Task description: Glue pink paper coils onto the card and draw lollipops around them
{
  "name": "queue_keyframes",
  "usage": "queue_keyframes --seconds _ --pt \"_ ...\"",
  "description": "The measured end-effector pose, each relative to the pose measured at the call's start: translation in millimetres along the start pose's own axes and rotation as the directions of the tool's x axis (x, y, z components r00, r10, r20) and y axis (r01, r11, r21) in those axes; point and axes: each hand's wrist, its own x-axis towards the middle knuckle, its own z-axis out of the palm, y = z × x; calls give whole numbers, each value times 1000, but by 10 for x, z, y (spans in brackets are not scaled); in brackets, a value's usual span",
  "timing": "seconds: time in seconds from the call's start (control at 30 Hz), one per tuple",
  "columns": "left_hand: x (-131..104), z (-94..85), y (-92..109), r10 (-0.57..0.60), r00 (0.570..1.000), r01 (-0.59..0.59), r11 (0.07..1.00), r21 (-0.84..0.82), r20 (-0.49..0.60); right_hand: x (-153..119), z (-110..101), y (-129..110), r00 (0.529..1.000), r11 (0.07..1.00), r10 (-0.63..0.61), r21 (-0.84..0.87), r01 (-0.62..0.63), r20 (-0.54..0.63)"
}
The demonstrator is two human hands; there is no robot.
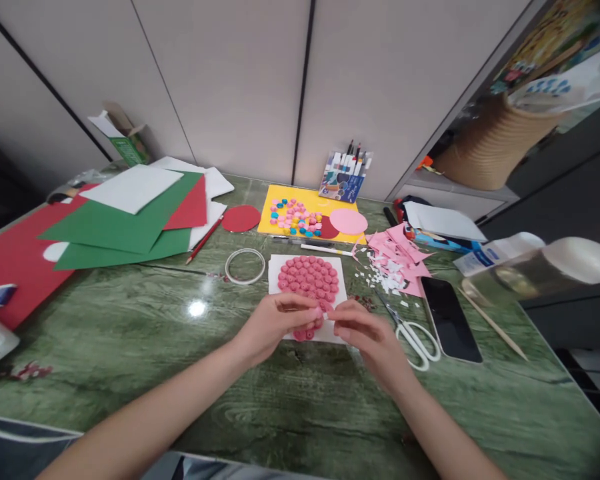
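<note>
A white sheet [339, 331] lies on the green table, bearing a rounded cluster of pink balls [309, 275]. Over its lower part, my left hand [275, 323] pinches a small pink piece [320, 312] between thumb and fingertips. My right hand [367, 331] is just to the right, its fingertips closed at a tiny white bit [325, 316] beside the pink piece. The two hands nearly touch. Some balls in the lower part of the cluster are hidden by my fingers.
Scissors [417, 343] and a phone [451, 320] lie right, below pink paper scraps [397, 257]. A tape roll [245, 266] is left of the sheet. Behind are a yellow sheet [266, 217] with coloured balls and a marker pack [344, 177]. Green paper [125, 227] lies left.
</note>
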Motion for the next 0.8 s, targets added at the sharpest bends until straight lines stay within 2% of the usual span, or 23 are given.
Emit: queue_keyframes --seconds 0.13,0.3,0.53,0.8 --pt "-24 -3 -41 -34 999 34 999 -1 -19 -3 5 13 1000 1000 12 0 -12 19" --pt "-32 -23 -81 -1 1000 2 999 41 -30 -1 41 -12 997 999 46 -1 -46 56" --pt "-22 -35 -78 12 1000 -10 997 83 -23 17 53 -27 998 998 48 -40 -46 48" --pt "-14 -46 -83 5 999 0 991 135 -36 -9 63 -36 999 982 -30 -186 36 35"
